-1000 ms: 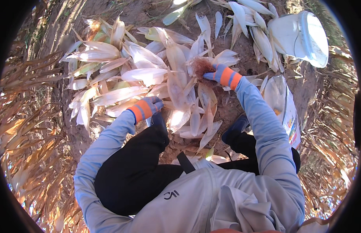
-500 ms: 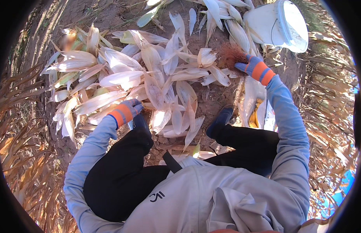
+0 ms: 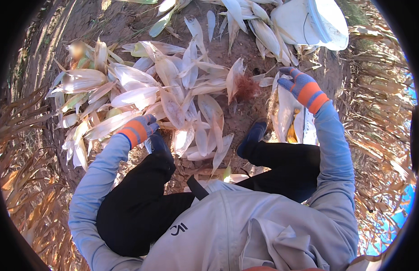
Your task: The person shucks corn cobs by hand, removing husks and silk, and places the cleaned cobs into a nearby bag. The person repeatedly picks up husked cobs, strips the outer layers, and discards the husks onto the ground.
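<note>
My right hand (image 3: 302, 86), in a grey glove with orange bands, hovers beside a pale sack (image 3: 288, 106) with a yellow patch; its fingers are apart and hold nothing. To its left, a tuft of reddish-brown corn silk (image 3: 247, 88) lies against a dry corn husk (image 3: 235, 77). My left hand (image 3: 139, 129), gloved alike, is low over the near edge of a heap of pale corn husks (image 3: 135, 97), just above my left shoe (image 3: 159, 144). Its fingers are slightly bent and parted, with nothing visible in them.
A white bucket (image 3: 295, 22) lies tipped on its side at the far right, its mouth facing right. More husks (image 3: 263, 34) lie beside it on the brown soil (image 3: 123, 22). Dry corn stalks (image 3: 376, 113) line both sides. My right shoe (image 3: 254, 135) stands between husks and sack.
My right hand has let go of the corn silk, which now lies by the husk to the left, and has moved slightly right and nearer. The left hand has barely shifted. The view has tilted a little.
</note>
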`<move>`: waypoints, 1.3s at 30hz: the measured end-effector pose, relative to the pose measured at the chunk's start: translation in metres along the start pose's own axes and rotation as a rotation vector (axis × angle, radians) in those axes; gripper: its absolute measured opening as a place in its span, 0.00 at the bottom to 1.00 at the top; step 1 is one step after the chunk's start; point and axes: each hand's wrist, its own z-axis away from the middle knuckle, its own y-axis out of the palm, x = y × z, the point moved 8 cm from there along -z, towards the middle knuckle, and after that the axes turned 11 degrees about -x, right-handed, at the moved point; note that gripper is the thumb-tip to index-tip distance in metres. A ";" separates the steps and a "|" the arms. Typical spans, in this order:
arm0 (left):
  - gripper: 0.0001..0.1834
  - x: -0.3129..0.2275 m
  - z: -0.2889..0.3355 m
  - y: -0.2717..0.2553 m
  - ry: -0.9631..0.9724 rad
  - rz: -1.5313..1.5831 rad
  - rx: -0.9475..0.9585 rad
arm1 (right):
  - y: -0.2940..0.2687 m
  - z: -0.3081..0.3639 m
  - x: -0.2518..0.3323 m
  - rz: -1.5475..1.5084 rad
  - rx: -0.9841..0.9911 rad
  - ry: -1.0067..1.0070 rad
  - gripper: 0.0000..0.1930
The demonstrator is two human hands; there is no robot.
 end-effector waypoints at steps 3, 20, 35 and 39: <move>0.18 -0.025 -0.007 -0.009 0.160 -0.286 0.037 | -0.015 0.018 0.007 -0.183 -0.136 -0.112 0.20; 0.18 -0.188 0.026 0.258 1.264 -0.801 0.141 | -0.027 0.067 0.065 -0.368 0.010 -0.195 0.21; 0.18 0.099 -0.133 0.007 0.424 -1.467 -0.141 | -0.021 0.073 0.070 -0.302 0.042 -0.282 0.21; 0.20 0.132 -0.072 -0.196 -0.111 -1.327 -0.646 | -0.020 0.078 0.075 -0.280 0.050 -0.317 0.21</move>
